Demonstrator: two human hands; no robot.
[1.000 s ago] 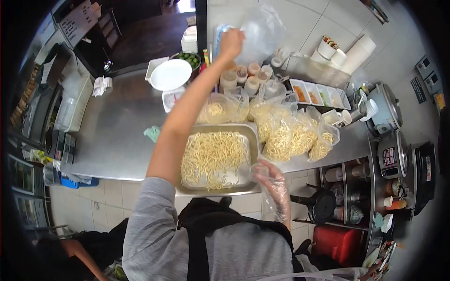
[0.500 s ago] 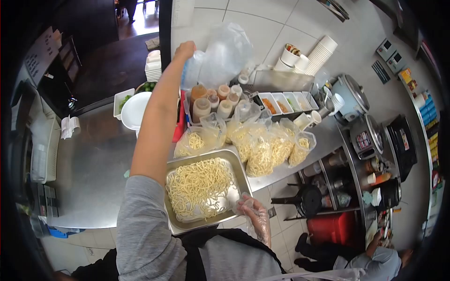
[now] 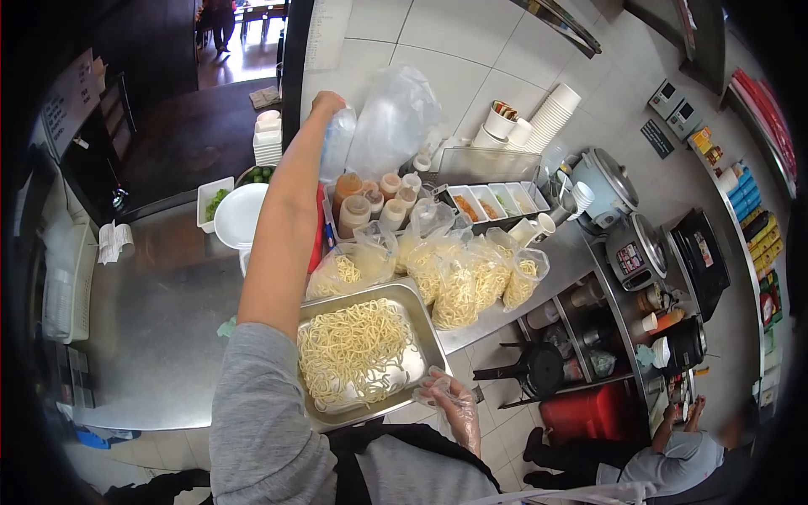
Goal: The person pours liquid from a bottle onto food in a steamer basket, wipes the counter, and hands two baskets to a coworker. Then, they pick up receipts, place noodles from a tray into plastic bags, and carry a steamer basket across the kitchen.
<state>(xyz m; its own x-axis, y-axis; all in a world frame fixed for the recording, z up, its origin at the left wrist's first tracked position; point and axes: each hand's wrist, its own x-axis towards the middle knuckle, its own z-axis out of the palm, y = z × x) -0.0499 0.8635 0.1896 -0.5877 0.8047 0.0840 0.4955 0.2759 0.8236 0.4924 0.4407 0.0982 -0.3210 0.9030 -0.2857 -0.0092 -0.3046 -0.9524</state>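
The bare left hand is resting at the top of a blue-and-white plastic packet, its fingers curling inward; I cannot tell whether it is grasping the packet. The right hand, wearing a loose clear plastic glove, is hovering with bent fingers at the near right corner of a metal tray; I cannot tell whether it is gripping the rim.

The tray is sitting at the front of the bench, its near side jutting past the edge. Loose noodles are covering most of its floor. Just beyond the tray, clear bags of noodles are standing close together, and squeeze bottles are clustering behind them.

Beside the packet, a large clear plastic bag is bulging in front of the tiled wall. To the left of the outstretched arm, a white dish is lying near a white container that is holding something green. Farther right, a co-worker is working near the shelves.
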